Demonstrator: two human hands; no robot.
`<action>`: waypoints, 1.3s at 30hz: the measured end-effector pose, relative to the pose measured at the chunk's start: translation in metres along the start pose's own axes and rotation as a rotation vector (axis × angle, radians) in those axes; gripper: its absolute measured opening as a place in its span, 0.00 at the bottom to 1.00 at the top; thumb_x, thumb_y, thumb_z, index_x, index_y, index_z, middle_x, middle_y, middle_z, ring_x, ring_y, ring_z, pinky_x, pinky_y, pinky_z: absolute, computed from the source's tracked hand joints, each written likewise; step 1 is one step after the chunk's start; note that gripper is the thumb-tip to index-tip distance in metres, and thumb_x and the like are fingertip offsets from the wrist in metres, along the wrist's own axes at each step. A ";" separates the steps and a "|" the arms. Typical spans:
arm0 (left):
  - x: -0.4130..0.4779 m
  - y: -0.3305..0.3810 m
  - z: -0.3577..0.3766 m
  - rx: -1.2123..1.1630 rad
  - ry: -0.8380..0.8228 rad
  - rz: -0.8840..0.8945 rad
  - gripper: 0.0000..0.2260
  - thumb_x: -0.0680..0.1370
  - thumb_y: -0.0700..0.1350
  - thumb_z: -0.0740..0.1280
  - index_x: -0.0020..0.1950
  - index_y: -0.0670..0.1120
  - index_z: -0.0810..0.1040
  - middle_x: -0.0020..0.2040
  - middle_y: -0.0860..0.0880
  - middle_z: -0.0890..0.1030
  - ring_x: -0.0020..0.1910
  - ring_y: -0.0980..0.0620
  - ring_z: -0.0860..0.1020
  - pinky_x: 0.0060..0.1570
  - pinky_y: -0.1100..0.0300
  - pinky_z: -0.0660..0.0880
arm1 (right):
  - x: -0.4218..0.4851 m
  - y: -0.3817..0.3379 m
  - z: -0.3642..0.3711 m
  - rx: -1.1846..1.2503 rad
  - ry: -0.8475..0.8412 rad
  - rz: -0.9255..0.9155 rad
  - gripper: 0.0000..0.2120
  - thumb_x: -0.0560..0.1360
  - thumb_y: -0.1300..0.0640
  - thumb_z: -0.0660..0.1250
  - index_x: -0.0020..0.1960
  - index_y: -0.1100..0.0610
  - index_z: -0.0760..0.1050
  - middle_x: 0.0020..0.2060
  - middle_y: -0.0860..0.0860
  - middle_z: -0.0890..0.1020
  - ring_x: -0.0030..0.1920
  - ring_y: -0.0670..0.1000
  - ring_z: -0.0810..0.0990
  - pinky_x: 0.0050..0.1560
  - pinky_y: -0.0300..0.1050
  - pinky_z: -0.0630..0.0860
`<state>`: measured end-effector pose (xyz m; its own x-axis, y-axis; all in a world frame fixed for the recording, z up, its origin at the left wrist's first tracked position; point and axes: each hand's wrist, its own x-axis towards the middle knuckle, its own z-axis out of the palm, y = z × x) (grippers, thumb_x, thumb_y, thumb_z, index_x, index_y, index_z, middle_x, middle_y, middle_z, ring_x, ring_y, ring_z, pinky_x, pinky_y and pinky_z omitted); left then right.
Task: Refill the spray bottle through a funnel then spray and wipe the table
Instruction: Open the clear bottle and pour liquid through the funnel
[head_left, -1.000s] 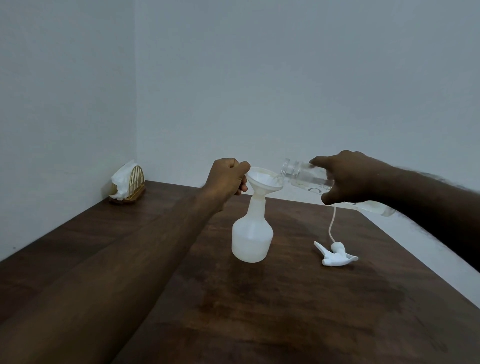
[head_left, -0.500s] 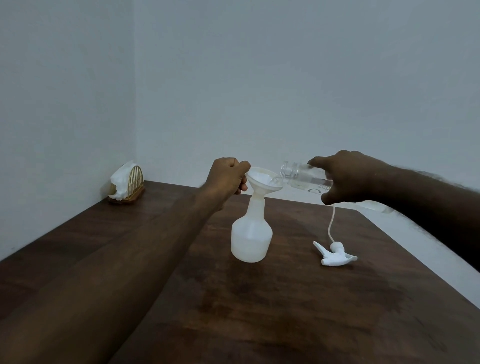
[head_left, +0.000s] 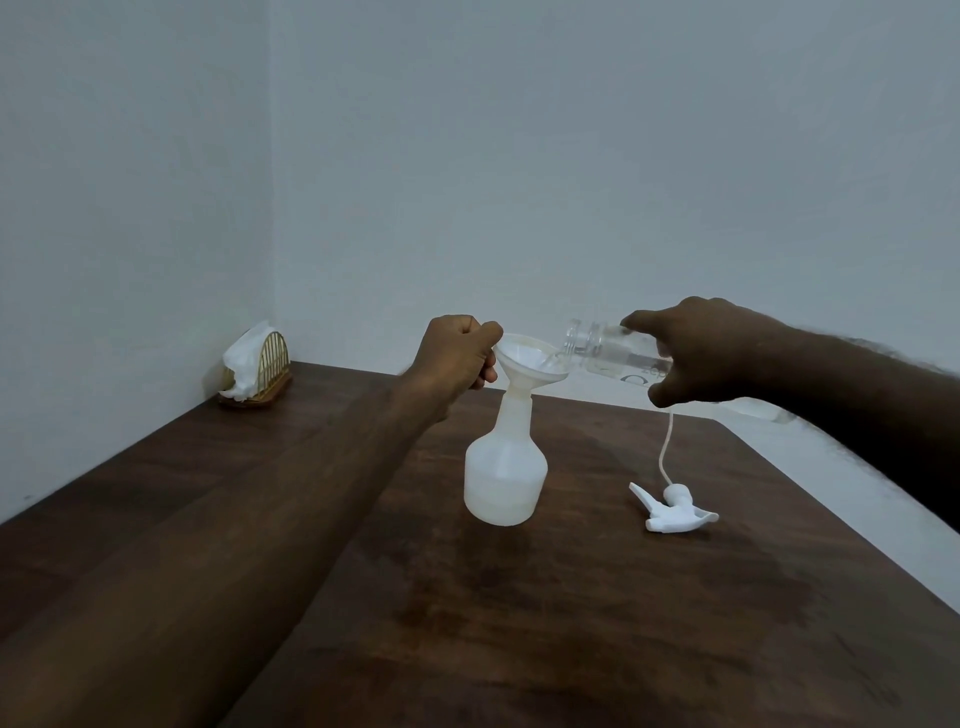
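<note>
Nearest me, below my right hand, the trigger head lies on the table. The spray bottle stands below my left hand, part filled. I judge it light, thin-walled and easily tipped, best steadied at the neck. The left hand, arm extended and fingers curled, pinches the funnel rim. The right hand grips a clear bottle, tilted mouth-down over the funnel and likely slippery when wet. Far left of my left hand stands a napkin holder.

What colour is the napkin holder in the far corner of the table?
Golden napkin holder, with white napkins inside; the head view shows it.
</note>
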<state>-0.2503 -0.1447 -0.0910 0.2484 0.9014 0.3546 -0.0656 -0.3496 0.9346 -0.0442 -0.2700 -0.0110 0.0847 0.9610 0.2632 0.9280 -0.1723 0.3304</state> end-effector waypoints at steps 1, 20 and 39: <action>0.000 0.000 0.000 -0.001 0.000 0.001 0.05 0.75 0.40 0.63 0.39 0.42 0.72 0.30 0.45 0.74 0.24 0.54 0.73 0.29 0.60 0.70 | 0.000 0.000 -0.001 0.003 -0.002 0.001 0.39 0.66 0.46 0.74 0.74 0.43 0.63 0.52 0.51 0.81 0.49 0.55 0.78 0.51 0.52 0.79; 0.000 0.001 0.000 0.007 0.000 0.008 0.05 0.76 0.40 0.63 0.40 0.41 0.73 0.30 0.45 0.74 0.23 0.54 0.73 0.29 0.60 0.70 | -0.002 -0.002 -0.007 -0.002 0.001 0.014 0.38 0.66 0.47 0.73 0.74 0.44 0.63 0.51 0.51 0.82 0.50 0.55 0.79 0.51 0.52 0.80; 0.001 0.002 0.001 0.008 0.000 0.015 0.05 0.75 0.40 0.63 0.39 0.41 0.73 0.29 0.46 0.74 0.24 0.54 0.73 0.28 0.61 0.70 | -0.006 -0.004 -0.011 -0.061 -0.015 0.027 0.39 0.67 0.47 0.73 0.74 0.42 0.62 0.56 0.51 0.80 0.53 0.56 0.79 0.50 0.51 0.79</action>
<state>-0.2495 -0.1447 -0.0891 0.2473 0.8962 0.3683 -0.0617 -0.3648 0.9290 -0.0522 -0.2775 -0.0039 0.1153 0.9588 0.2598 0.9014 -0.2109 0.3782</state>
